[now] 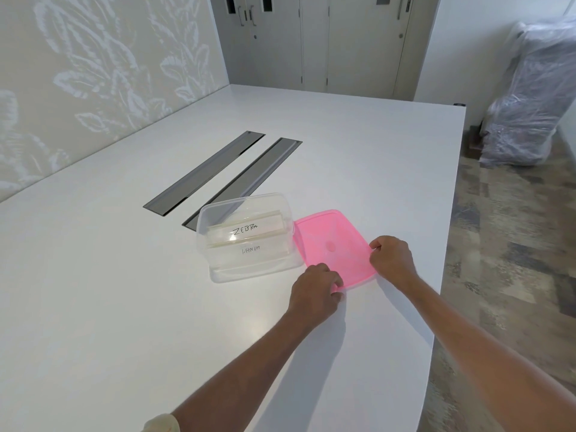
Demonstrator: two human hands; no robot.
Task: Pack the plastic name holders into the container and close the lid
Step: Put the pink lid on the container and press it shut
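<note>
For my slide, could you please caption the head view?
Both hands grip the pink lid beside the packed clear container.

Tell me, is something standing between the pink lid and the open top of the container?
Nothing visible. The pink lid, held by both hands, lies beside the container, whose top is open, holders inside.

Two bare forearms rise from the bottom of the head view, uncovered from elbow to wrist. The left hand point(314, 289) and the right hand point(393, 256) carry no rings, watch, bracelet or gloves. Only one scrap of clothing shows: a pale cream sleeve point(162, 423), its rounded edge peeking in at the bottom, on the left arm.
</note>
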